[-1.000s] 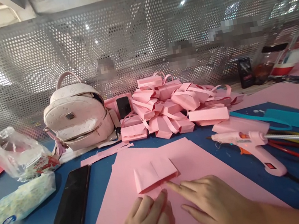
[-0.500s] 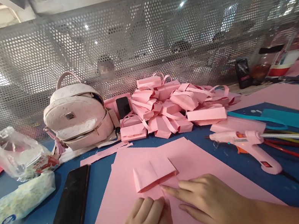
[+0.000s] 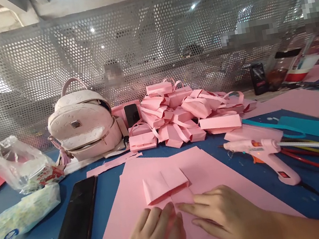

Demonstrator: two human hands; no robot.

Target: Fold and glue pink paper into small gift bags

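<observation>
A folded pink paper bag [image 3: 165, 183] lies in front of me on flat pink paper sheets [image 3: 125, 208], its near end spread into flaps. Bent fingers of my left hand [image 3: 155, 235], held close together, press down on the near flap, partly hiding it. My right hand [image 3: 226, 217] rests palm down beside it, fingers stretched and thumb apart, index fingertip touching the same near end. A pink hot glue gun [image 3: 264, 154] with a clear glue stick lies to the right of that hand.
Behind, pink paper bags [image 3: 176, 112] are piled beside a pale pink backpack [image 3: 84, 124]. To the left lie a black phone [image 3: 75, 219], a tissue pack [image 3: 22, 218] and a plastic bag [image 3: 12, 162]. Blue-green paper [image 3: 318, 128] and coiled cords [image 3: 317, 155] are right. A perforated metal screen [image 3: 144, 35] stands behind.
My left hand has shifted slightly up and right, its fingertips nearer the bag's near end. My right hand has barely moved, and the bag stays in place.
</observation>
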